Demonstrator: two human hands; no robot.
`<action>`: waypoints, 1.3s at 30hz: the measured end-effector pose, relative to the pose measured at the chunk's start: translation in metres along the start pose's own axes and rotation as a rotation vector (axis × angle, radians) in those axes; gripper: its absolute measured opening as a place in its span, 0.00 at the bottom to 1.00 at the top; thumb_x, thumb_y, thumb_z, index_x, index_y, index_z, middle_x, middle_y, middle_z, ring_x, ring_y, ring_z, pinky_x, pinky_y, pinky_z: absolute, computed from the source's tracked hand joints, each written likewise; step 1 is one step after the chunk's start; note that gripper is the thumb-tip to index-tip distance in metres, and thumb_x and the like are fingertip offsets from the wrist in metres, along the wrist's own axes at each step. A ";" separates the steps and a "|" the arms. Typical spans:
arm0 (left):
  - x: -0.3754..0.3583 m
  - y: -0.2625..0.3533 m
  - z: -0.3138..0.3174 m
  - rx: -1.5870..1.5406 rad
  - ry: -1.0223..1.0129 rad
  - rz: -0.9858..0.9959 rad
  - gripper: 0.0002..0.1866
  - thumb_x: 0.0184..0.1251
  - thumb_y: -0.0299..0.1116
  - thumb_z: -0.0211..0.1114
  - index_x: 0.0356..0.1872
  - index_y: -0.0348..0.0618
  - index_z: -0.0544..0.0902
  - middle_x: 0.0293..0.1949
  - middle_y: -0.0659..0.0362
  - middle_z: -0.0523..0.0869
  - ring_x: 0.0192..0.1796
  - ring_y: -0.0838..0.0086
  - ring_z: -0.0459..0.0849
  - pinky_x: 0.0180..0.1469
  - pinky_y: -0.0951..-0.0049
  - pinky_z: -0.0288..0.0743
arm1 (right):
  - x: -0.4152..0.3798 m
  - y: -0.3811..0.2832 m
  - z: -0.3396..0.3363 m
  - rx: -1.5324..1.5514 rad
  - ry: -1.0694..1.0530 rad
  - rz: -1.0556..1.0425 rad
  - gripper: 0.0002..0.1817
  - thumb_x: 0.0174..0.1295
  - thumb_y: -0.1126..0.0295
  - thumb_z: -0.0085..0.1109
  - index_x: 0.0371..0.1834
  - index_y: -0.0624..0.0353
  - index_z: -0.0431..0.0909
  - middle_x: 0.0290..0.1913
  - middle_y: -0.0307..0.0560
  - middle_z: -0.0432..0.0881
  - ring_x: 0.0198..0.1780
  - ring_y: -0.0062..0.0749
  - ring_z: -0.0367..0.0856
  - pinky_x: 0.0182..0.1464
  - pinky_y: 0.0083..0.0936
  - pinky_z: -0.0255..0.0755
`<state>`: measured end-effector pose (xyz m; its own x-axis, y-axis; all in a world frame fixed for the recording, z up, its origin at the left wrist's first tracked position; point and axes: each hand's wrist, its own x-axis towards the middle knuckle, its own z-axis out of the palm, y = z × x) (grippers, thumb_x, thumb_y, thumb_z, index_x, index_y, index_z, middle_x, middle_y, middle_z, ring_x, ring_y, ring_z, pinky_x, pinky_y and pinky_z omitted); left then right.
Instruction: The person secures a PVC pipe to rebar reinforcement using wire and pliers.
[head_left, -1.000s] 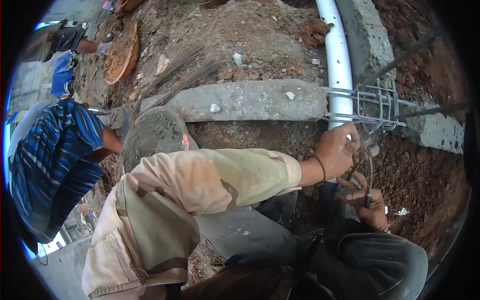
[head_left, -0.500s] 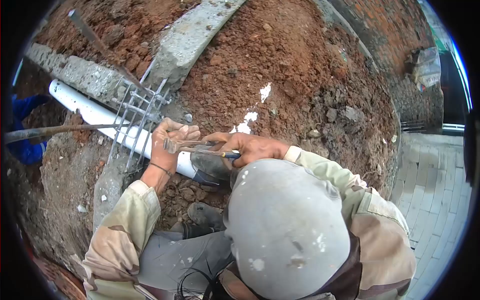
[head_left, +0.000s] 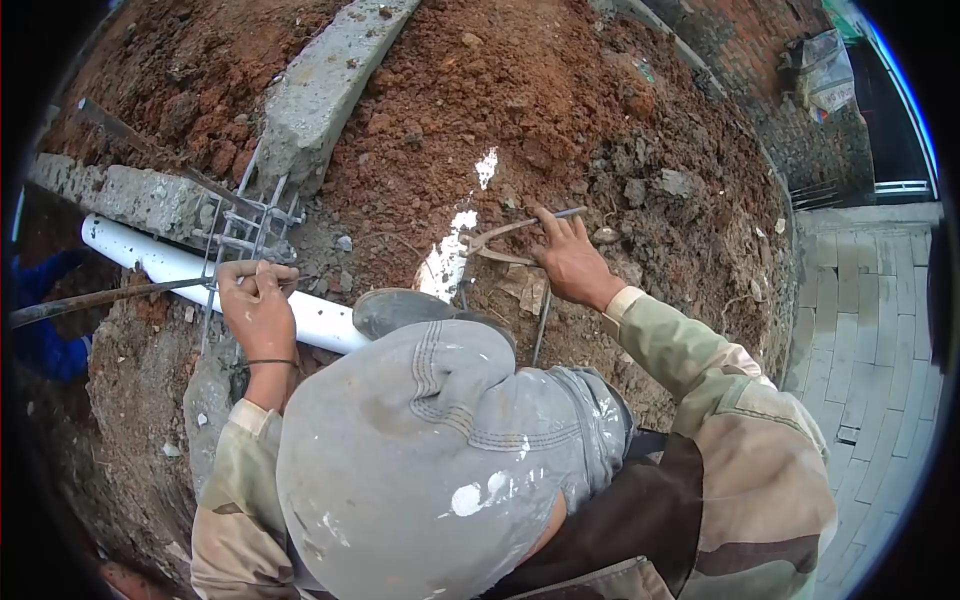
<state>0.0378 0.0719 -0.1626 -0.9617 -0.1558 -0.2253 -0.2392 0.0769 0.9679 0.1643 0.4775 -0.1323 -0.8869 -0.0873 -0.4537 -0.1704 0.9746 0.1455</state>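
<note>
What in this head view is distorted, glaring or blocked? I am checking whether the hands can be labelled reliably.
Head view: strong fisheye bend with a black round border; soft daylight, no hard shadows; white patches on the soil look blown out; the cap fills the lower centre, hiding the lap; left hand on the rebar cage and right hand on the pincers are sharp.

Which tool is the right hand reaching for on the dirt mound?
Start at the big red-brown dirt mound right of the white plastic pipe. On its near slope the right hand rests on rusty metal pincers. Their two crossed handles, splayed towards the white patch, set them apart from the stones around.
</note>
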 end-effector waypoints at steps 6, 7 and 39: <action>-0.009 0.057 -0.006 -0.173 -0.224 -0.071 0.07 0.79 0.27 0.63 0.48 0.34 0.74 0.39 0.44 0.91 0.39 0.63 0.93 0.48 0.66 0.90 | -0.053 0.002 0.091 0.221 0.292 0.344 0.35 0.65 0.73 0.52 0.78 0.65 0.61 0.78 0.79 0.53 0.74 0.73 0.63 0.77 0.57 0.56; -0.017 0.060 -0.002 -0.170 -0.244 -0.077 0.09 0.79 0.26 0.63 0.48 0.32 0.74 0.39 0.43 0.91 0.40 0.63 0.93 0.46 0.67 0.89 | -0.064 -0.005 0.103 0.129 0.266 0.121 0.34 0.63 0.72 0.54 0.76 0.63 0.66 0.74 0.73 0.61 0.70 0.66 0.67 0.71 0.52 0.62; 0.011 0.095 -0.077 0.691 -1.176 0.162 0.08 0.66 0.23 0.62 0.38 0.37 0.90 0.32 0.51 0.91 0.38 0.61 0.91 0.43 0.62 0.82 | 0.081 0.123 -0.219 -0.176 0.504 -0.241 0.04 0.68 0.76 0.57 0.43 0.64 0.78 0.36 0.59 0.79 0.39 0.59 0.79 0.39 0.47 0.70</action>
<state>0.0148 0.0019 -0.0643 -0.4475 0.7936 -0.4122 0.2011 0.5384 0.8184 -0.0226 0.5446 0.0414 -0.9016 -0.4319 -0.0239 -0.4234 0.8698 0.2535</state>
